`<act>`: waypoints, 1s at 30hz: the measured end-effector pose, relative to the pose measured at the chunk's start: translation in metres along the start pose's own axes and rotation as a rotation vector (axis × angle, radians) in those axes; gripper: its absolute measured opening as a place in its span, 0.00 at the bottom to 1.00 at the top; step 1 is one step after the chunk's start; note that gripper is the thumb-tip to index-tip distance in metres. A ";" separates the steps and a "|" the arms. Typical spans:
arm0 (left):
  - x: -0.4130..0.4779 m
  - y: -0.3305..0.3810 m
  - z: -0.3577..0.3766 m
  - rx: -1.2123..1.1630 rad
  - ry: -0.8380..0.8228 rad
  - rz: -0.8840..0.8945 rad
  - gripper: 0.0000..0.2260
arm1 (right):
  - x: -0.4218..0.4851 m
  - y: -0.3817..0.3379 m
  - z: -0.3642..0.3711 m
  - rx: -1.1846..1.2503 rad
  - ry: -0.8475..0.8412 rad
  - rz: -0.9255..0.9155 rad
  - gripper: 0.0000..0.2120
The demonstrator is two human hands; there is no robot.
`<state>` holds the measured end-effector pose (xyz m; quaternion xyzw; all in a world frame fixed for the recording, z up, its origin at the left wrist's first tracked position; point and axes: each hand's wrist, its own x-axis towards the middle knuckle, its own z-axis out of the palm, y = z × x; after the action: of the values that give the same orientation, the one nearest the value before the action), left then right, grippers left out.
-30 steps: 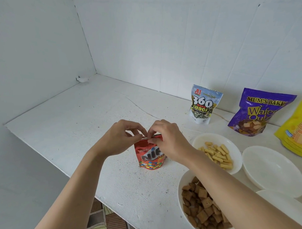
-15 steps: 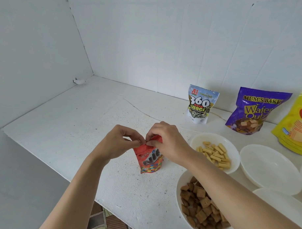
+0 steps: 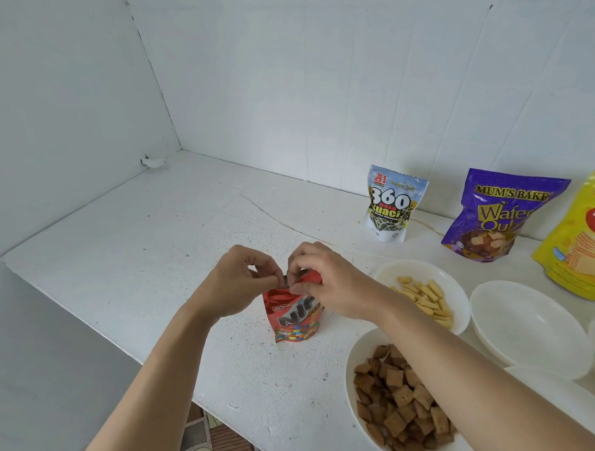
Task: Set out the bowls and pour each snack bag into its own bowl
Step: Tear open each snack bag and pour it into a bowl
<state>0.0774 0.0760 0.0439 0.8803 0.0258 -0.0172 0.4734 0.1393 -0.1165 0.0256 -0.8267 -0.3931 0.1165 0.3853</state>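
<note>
Pinching the top of the red "JACK" bag (image 3: 294, 321) are left hand (image 3: 235, 285) and right hand (image 3: 328, 283).

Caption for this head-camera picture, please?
Left hand and right hand pinch the top of the red candy pouch beside a bowl of brown crackers.

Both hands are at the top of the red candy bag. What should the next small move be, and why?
Probably pull the hands apart to tear the top open: the left hand and right hand both pinch the top edge of the red bag, which stands upright, and an empty bowl waits nearby.
</note>
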 end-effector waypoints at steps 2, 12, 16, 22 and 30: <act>0.001 -0.003 0.001 -0.001 0.049 -0.004 0.11 | -0.001 0.000 0.000 0.023 0.005 -0.007 0.07; 0.002 0.002 -0.001 0.050 -0.034 -0.032 0.11 | -0.002 0.005 0.001 0.056 0.218 0.018 0.05; 0.005 0.004 0.001 0.046 -0.089 -0.040 0.08 | -0.002 0.004 0.001 0.030 0.162 0.009 0.03; 0.006 0.010 0.003 0.100 -0.050 -0.002 0.12 | -0.001 0.006 0.002 0.004 0.187 -0.002 0.07; 0.001 0.011 0.001 0.087 -0.094 0.069 0.15 | -0.005 0.019 0.004 -0.187 0.394 -0.022 0.07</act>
<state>0.0791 0.0692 0.0525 0.8985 -0.0278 -0.0434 0.4359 0.1445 -0.1253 0.0081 -0.8613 -0.3282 -0.0887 0.3777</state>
